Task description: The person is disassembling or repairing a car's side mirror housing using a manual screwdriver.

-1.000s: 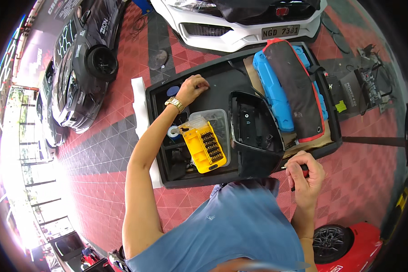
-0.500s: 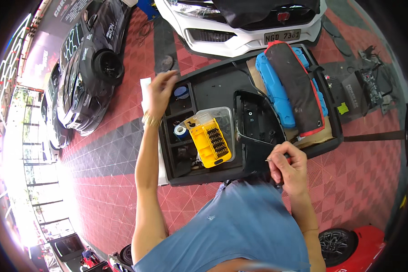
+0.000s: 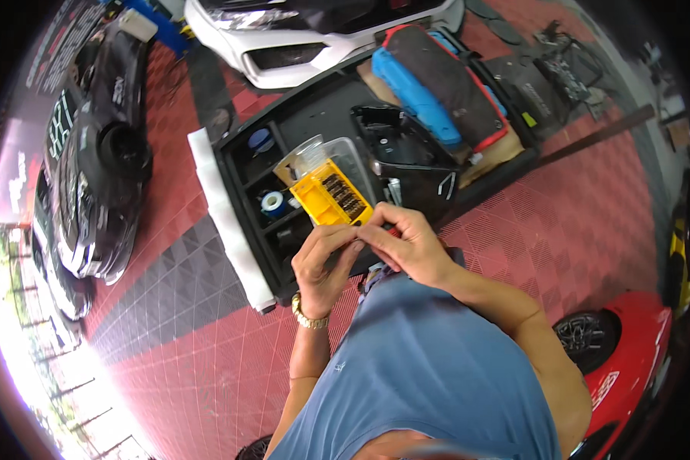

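Observation:
My left hand (image 3: 323,259) and my right hand (image 3: 412,244) meet fingertip to fingertip in front of my body. My left thumb and fingers pinch at something dark, too small to make out. In my closed right hand is a screwdriver (image 3: 393,231); a little of its red handle shows and the rest is hidden. Just beyond the fingers lies a yellow bit case (image 3: 314,201) with rows of dark bits, on a clear plastic box (image 3: 354,159). To its right sits a hollow black plastic housing (image 3: 422,182).
All this rests on a large black compartmented tray (image 3: 241,201), with a blue-rimmed tape roll (image 3: 272,202) and a round blue item (image 3: 261,140) at left. A blue case (image 3: 414,96) lies under a black-and-red tool roll (image 3: 445,80). A white car (image 3: 272,77) stands beyond.
My left hand has come down from the tray's far left side to meet my right hand. My right hand has moved left, toward the bit case. The whole view has shifted and turned.

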Demonstrator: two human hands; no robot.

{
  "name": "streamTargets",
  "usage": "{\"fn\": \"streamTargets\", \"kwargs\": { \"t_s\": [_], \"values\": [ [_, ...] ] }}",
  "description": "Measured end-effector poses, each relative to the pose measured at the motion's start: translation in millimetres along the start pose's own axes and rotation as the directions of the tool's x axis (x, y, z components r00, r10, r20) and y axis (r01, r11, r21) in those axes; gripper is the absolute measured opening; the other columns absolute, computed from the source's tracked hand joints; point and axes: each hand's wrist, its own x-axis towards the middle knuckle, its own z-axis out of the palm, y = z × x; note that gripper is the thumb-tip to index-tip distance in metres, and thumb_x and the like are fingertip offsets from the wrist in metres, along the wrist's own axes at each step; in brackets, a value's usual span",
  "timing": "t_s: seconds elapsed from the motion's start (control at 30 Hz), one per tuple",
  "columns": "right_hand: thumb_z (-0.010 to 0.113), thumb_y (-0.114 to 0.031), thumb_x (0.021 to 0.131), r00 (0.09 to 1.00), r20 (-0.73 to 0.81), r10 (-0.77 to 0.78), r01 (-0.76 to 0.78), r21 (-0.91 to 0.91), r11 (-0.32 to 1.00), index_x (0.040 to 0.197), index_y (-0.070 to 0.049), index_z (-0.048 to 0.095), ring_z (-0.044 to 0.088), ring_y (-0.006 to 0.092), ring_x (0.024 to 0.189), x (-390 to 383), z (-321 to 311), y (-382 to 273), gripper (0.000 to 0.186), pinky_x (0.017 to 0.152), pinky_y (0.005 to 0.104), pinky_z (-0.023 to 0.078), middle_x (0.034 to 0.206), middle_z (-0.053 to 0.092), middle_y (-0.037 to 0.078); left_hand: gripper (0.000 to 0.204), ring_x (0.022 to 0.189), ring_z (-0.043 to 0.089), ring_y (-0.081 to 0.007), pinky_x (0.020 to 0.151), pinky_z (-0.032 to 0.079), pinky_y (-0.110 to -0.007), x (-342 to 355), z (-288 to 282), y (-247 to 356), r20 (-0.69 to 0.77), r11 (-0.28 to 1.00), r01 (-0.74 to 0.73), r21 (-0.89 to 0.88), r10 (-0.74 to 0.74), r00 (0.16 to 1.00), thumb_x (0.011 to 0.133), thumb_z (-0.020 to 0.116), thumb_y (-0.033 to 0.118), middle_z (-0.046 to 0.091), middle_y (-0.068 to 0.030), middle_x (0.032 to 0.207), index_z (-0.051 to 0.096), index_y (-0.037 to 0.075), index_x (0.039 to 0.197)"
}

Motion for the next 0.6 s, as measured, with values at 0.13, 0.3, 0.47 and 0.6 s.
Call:
{"fn": "streamTargets", "kwargs": {
  "t_s": [0.13, 0.3, 0.47, 0.6],
  "values": [
    [0.063, -0.016, 0.099, 0.998, 0.021, -0.054, 0.056, -0.161, 0.985, 0.096, -0.004, 0.059, 0.043, 0.0005, 0.056, -10.8, -10.0, 5.4, 0.013, 0.047, 0.0191, 0.033, 0.069, 0.052, -0.004, 0.023, 0.078, 0.067, -0.0215, 0.070, 0.053, -0.030, -5.4, 2.3, 3.4, 0.033, 0.987, -0.114, 0.117, 0.111, 0.993, 0.078, 0.074, -0.009, 0.071, -0.0110, 0.091, 0.068, 0.000, 0.098],
    [0.060, -0.014, 0.096, 0.980, 0.154, -0.128, 0.142, -0.083, 0.986, 0.117, -0.003, 0.056, 0.054, 0.0077, 0.081, -14.6, -53.6, -40.2, 0.024, 0.071, 0.0254, 0.047, 0.095, 0.057, 0.007, 0.013, 0.079, 0.065, -0.0162, 0.071, 0.051, -0.027, -20.4, 24.2, -2.8, -0.173, 0.973, 0.135, -0.189, -0.168, 0.971, 0.086, 0.069, -0.006, 0.070, -0.0105, 0.087, 0.068, -0.003, 0.099],
    [0.056, -0.017, 0.102, 0.943, -0.097, -0.320, 0.315, -0.058, 0.947, 0.121, -0.001, 0.051, 0.062, 0.0100, 0.086, -13.3, -95.7, -80.0, 0.025, 0.074, 0.0244, 0.052, 0.105, 0.062, 0.010, 0.010, 0.075, 0.059, -0.0138, 0.068, 0.047, -0.027, -3.7, 70.5, -5.2, -0.138, 0.703, 0.273, -0.657, -0.468, 0.873, 0.095, 0.065, 0.007, 0.066, -0.0076, 0.088, 0.066, -0.003, 0.100],
    [0.062, -0.010, 0.099, 0.967, 0.071, -0.246, 0.255, -0.174, 0.951, 0.116, 0.000, 0.051, 0.064, 0.0103, 0.083, 3.2, -122.9, -68.5, 0.022, 0.073, 0.0229, 0.053, 0.106, 0.063, 0.010, 0.009, 0.078, 0.061, -0.0118, 0.070, 0.048, -0.025, 2.1, 98.0, -5.7, -0.165, 0.628, 0.275, -0.727, -0.550, 0.818, 0.096, 0.065, 0.006, 0.067, -0.0061, 0.089, 0.067, -0.001, 0.101]
  ]
}}
